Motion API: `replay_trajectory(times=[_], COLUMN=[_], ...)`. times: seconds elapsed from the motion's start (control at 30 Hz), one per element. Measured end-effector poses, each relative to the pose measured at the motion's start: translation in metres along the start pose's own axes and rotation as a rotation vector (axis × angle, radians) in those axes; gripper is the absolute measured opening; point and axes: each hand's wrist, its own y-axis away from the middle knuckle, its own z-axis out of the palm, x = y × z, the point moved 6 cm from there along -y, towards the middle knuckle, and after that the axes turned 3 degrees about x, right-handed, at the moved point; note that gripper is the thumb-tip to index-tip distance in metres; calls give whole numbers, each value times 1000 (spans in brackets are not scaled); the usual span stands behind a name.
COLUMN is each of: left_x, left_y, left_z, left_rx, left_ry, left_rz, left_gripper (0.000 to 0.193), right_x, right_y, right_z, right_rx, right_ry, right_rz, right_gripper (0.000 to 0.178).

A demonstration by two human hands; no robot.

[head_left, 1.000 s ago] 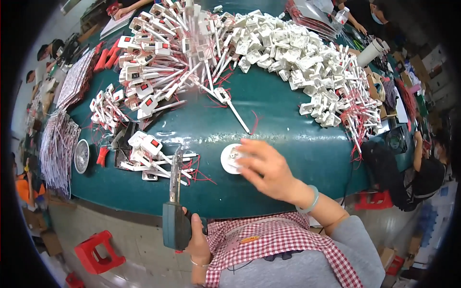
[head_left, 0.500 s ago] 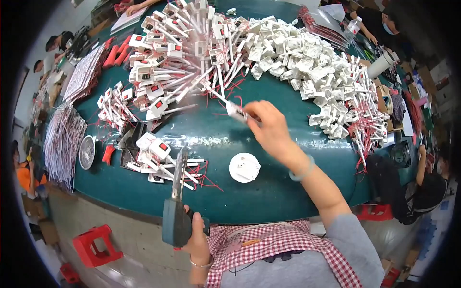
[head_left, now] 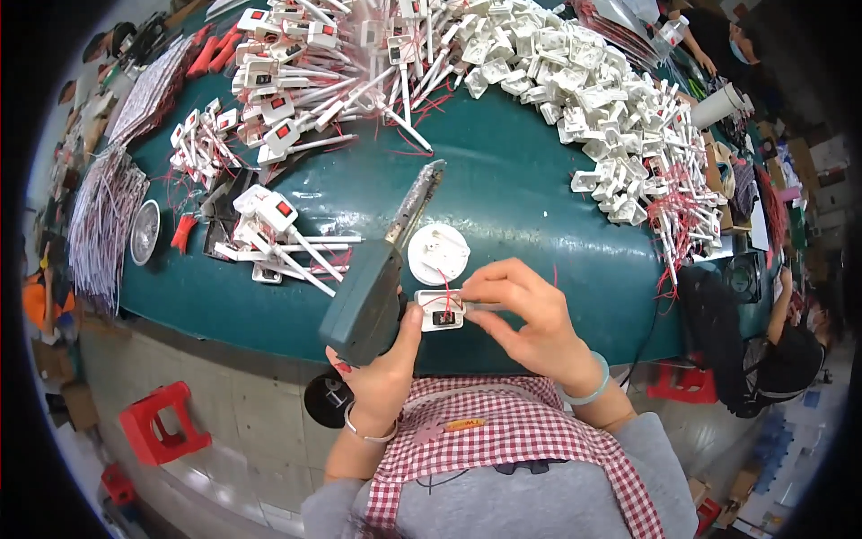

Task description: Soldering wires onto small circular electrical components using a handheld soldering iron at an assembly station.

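Observation:
My left hand (head_left: 382,377) is wrapped round a dark teal gun-shaped tool (head_left: 364,301) with a long, stained metal tip pointing up and away. Its thumb reaches the left side of a small open white plastic housing (head_left: 433,298). Inside the housing are a black switch part and thin red wires. With thumb and fingers together, my right hand (head_left: 530,314) pinches the housing's right end; the fingertips partly hide what they grip. Just beyond the housing lies a round white dish (head_left: 438,254) with small bits on it, and the tool's tip passes by its left edge.
Left of the tool lie white wired switch assemblies (head_left: 278,229) beside a metal bowl (head_left: 145,232). A large heap of assemblies (head_left: 314,81) and a pile of white housings (head_left: 557,81) cover the table's far side. Red stools (head_left: 162,422) stand on the floor.
My right hand has come back from the far heap toward me with the white housing. My left hand has raised the tool and moved in beside the housing.

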Motion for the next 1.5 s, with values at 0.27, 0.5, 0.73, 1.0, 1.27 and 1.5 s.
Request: replay_trajectory(times=[0.27, 0.5, 0.73, 1.0, 1.27, 1.5], left_x=[-1, -9, -26, -41, -35, -36], left_y=[18, 32, 13, -33, -35, -33], left_z=[3, 15, 25, 27, 28, 27], left_rx=[-71, -42, 8, -12, -56, -49], left_ry=[-181, -242, -53, -229, -289, -287], left_rz=[33, 124, -86, 54, 52, 64], left_gripper=[36, 15, 20, 27, 27, 26], right_x=[16, 14, 34, 48, 45, 49], right_y=[16, 22, 14, -9, -18, -15], right_z=[8, 17, 4, 1, 14, 20], right_rx=[161, 255, 188, 187, 214, 288], right_ry=[-406, -254, -231, -141, -67, -139], right_rz=[355, 323, 398, 374, 341, 405], right_gripper=[17, 10, 7, 8, 5, 8])
